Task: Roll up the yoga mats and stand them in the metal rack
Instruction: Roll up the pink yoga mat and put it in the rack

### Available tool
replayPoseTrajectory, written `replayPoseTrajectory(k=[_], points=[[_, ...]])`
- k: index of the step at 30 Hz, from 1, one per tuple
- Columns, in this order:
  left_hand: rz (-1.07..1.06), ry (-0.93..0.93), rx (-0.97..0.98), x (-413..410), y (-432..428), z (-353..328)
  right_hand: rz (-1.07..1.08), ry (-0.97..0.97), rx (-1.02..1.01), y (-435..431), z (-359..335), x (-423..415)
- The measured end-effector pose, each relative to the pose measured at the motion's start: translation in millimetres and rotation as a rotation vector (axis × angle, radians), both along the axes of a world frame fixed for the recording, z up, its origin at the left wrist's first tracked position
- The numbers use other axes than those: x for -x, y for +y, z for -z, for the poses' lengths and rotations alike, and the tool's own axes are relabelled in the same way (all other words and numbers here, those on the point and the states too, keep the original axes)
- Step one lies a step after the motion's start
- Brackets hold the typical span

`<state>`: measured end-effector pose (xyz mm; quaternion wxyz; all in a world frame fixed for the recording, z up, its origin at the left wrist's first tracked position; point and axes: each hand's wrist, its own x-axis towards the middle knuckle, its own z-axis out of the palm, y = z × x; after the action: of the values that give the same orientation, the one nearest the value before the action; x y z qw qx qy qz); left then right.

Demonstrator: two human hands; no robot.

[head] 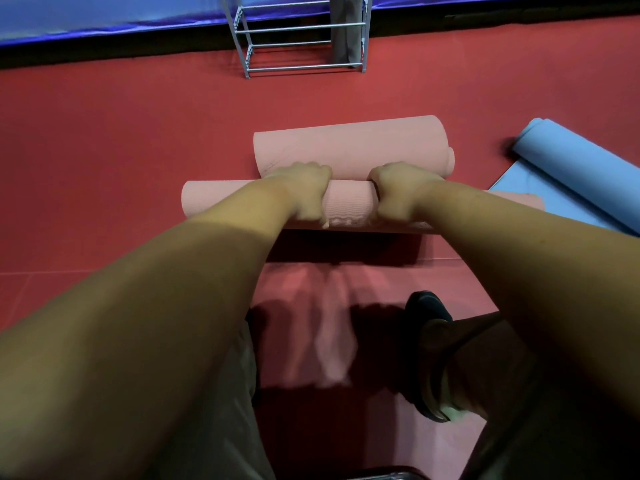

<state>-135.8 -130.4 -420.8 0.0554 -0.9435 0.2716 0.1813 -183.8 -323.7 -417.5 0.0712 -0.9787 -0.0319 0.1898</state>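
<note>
**Left hand [304,194] and right hand [398,192] grip a pink roll**

Both hands sit near each other, fingers curled over the nearer pink ribbed foam yoga mat roll [349,206], which lies crosswise. Just beyond the knuckles rests a second, thicker pink rolled mat [353,147]. Out past the right hand lies a half-rolled light blue mat [571,168]. Well ahead of both hands stands the silver metal wire rack [304,46] on the red floor [121,133].

The near pink mat [349,206], rolled into a slim tube, lies crosswise, gripped by the left hand [304,192] and right hand [398,192]. Just behind it, a thicker pink roll [349,143] lies on the floor [138,133]. A half-rolled blue mat [571,161] lies to the right. At the floor's far edge stands the grey rack [304,27], a dark mat [341,29] upright inside.
</note>
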Motion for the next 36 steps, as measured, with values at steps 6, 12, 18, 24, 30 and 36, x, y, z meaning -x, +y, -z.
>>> replayPoseTrajectory(k=[6, 12, 18, 24, 30, 36], points=[[-0.028, 0.018, 0.037, -3.5, -1.0, -0.9, -0.045, -0.011, 0.009, 1.8, 1.7, 1.4], [-0.074, 0.072, 0.08, -5.8, 0.5, 1.7, -0.027, 0.01, 0.02, 3.4, 3.1, 1.4], [-0.016, 0.031, -0.026, 0.2, 2.5, 2.4, -0.012, 0.061, 0.002, 2.0, 3.2, -4.9], [-0.03, 0.046, 0.027, -5.5, 1.5, 0.3, -0.044, 0.034, 0.006, 5.2, 5.9, -3.4], [-0.054, 0.094, 0.042, -7.3, 1.6, 4.5, -0.049, 0.039, 0.036, 7.7, 5.7, -1.3], [-0.011, 0.05, -0.047, -2.8, 2.4, 4.3, -0.043, 0.077, 0.017, 5.8, 6.0, -5.3]])
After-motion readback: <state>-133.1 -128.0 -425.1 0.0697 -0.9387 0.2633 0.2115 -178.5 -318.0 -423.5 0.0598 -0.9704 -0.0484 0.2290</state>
